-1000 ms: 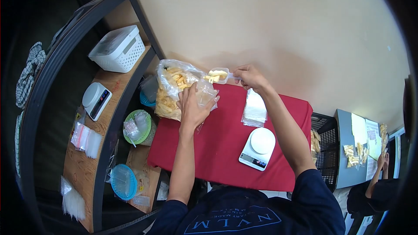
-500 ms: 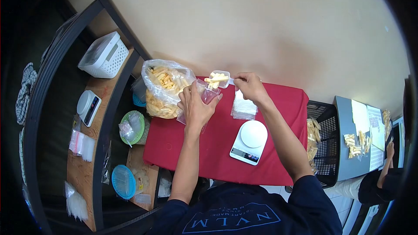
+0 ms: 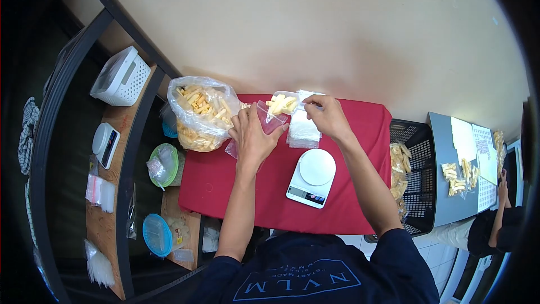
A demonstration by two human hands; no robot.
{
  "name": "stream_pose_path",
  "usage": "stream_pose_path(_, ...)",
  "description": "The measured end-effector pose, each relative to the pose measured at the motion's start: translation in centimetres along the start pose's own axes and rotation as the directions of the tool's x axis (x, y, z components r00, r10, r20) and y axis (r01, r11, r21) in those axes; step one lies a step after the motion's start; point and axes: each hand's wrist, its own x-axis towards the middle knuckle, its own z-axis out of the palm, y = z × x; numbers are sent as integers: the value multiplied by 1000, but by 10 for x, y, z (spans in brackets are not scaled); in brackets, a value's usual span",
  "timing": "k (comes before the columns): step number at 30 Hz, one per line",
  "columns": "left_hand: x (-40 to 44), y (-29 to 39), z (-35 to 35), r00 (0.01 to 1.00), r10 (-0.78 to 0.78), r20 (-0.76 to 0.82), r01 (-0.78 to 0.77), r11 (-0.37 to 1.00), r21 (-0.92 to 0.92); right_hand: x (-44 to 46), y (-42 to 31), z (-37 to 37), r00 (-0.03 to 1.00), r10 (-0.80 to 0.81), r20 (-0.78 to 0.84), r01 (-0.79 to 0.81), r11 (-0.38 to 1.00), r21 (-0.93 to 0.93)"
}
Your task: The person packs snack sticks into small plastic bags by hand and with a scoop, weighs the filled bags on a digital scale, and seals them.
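My left hand (image 3: 253, 136) grips a small clear plastic bag (image 3: 272, 118), its mouth held toward the scoop. Between the fingers of my right hand (image 3: 328, 118) is the handle of a white scoop (image 3: 288, 95). Pale yellow snack sticks (image 3: 280, 104) lie in the scoop, right at the bag's mouth. Left of my left hand stands a large open plastic bag (image 3: 201, 114) full of the same sticks. A stack of clear bags (image 3: 304, 129) lies beneath and beside the scoop. Nearer to me is a white kitchen scale (image 3: 313, 178) with a bare round plate.
A red cloth (image 3: 343, 217) covers the table. At the right are a black crate (image 3: 419, 186) of filled bags and a grey table (image 3: 441, 135) with snack packs, where another person's hand (image 3: 502, 186) shows. Shelves (image 3: 104, 236) with baskets and a second scale (image 3: 106, 143) stand left.
My view has shifted slightly, so the table appears farther left. Both hands have moved a little right over the table, and the scoop with sticks remains at the small bag's mouth.
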Motion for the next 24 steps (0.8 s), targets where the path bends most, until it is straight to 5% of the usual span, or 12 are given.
stream_pose_path(7,0,-1,0,999,28,38,-28,1000,7,-4,-3,-19,956,243,165,-263,958,115)
stream_pose_path(16,-2,-8,-1,980,110,169,-95,991,-91,5,-3,-36,958,145,248,-154,988,19)
stream_pose_path(24,-9,-7,4,947,227,230,-165,951,-261,27,-6,-55,855,72,514,1,990,-141)
